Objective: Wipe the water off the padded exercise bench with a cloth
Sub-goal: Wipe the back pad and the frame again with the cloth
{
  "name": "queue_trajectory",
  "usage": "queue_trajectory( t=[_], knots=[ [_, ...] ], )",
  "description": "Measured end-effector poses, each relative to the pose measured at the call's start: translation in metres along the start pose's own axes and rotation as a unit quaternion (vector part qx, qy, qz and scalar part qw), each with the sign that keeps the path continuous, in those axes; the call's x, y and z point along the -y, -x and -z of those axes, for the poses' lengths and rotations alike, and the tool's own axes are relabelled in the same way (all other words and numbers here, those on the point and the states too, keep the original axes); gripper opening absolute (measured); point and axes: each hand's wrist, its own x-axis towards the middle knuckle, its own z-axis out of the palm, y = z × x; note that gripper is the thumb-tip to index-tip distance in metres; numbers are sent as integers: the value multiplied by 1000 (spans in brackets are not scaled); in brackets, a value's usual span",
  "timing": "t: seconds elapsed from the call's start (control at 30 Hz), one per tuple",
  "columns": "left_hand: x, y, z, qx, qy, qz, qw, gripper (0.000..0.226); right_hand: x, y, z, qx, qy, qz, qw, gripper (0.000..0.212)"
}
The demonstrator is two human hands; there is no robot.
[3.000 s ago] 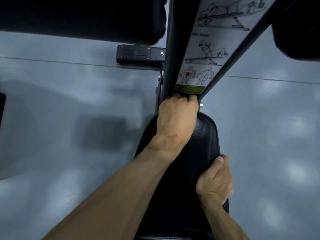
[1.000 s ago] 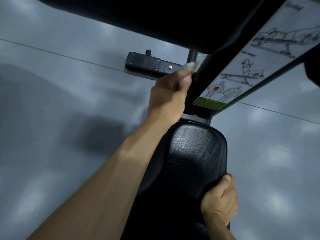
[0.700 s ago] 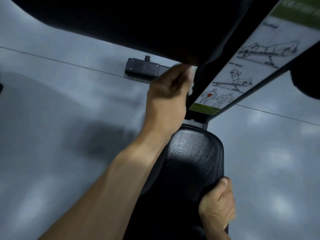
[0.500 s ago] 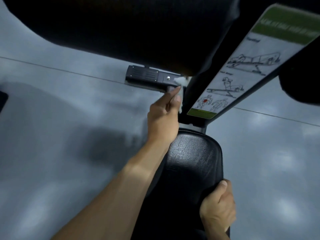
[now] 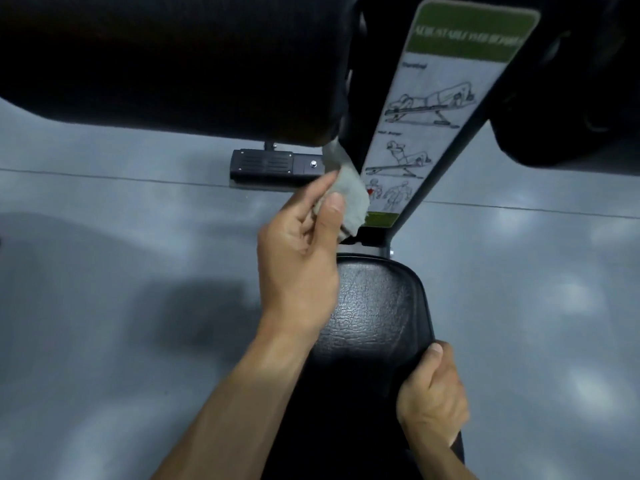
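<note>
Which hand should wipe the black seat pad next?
Probably the left hand: it already pinches the crumpled grey cloth, just above the black textured seat pad. The right hand has no cloth and grips the pad's right edge, seemingly steadying it.

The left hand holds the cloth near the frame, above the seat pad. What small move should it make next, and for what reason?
Probably bring the left hand down so the cloth meets the top end of the seat pad. The cloth is pinched beside the frame's instruction sticker, off the padding, while the right hand grips the pad's edge. Water is not discernible.
</note>
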Motion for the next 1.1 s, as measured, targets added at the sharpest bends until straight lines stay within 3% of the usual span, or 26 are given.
queue_trajectory(
  t=[0.13, 0.2, 0.27, 0.37, 0.5, 0.67, 0.87, 0.93, 1.03, 1.1],
  knots=[
    [29, 8, -5, -38, -101, 83, 991, 22, 1, 0, 2, 12, -18, -7, 1000, 39],
    [37, 7, -10, -56, -63, 142, 986, 32, -1, 0, 1, 6, -24, -5, 1000, 37],
    [31, 3, -19, -50, -1, 179, 983, 25, -3, 0, -1, -2, -31, -4, 1000, 35],
    [3, -4, -37, -41, 46, 139, 988, 5, -6, -1, -3, -7, -35, -6, 999, 33],
    [-23, -12, -52, -21, 66, 36, 997, 11, -6, -3, -3, -8, -37, -2, 999, 35],
    [-4, 3, -50, -51, 21, 119, 991, 23, -6, -1, -2, -4, -44, -6, 999, 39],
    [-76, -17, -64, 13, -3, -137, 990, 10, -8, -3, -3, -7, -46, -5, 999, 43],
    [-62, -15, -60, 23, -31, -105, 994, 11, -7, -3, -3, -18, -57, 3, 998, 48],
    [-20, -3, -49, 2, -93, 47, 995, 10, -7, -3, -3, -23, -49, 2, 999, 50],
    [-18, -1, -49, -20, -111, 58, 992, 10, -6, -2, -3, -23, -53, 2, 998, 51]
  ],
)
